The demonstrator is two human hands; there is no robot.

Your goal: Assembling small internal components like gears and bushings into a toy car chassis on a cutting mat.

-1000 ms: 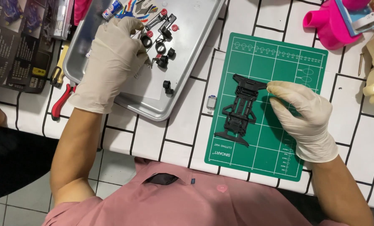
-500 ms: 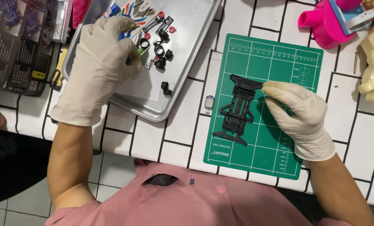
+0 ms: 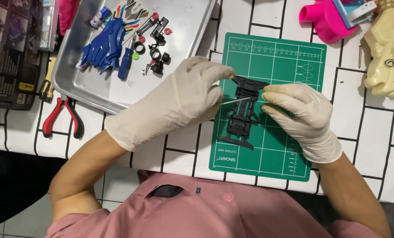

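A black toy-car chassis (image 3: 244, 112) lies on a green cutting mat (image 3: 289, 145). My left hand (image 3: 179, 101), in a white glove, sits over the mat's left edge and pinches a thin metal shaft (image 3: 237, 101) whose tip rests on the chassis. The gloved fingers of my right hand (image 3: 300, 117) press on the chassis's right side and steady it. Both hands meet over the upper half of the chassis.
A metal tray (image 3: 188, 26) at the upper left holds a blue car body (image 3: 103, 46), a blue screwdriver (image 3: 127, 61), black tyres and small red parts. Red-handled pliers (image 3: 61, 115) lie left of it. A pink object (image 3: 327, 20) and a cream plastic toy (image 3: 388, 53) sit upper right.
My left hand left the tray and moved right onto the mat, now holding a thin metal shaft against the chassis. My right hand stayed on the chassis.
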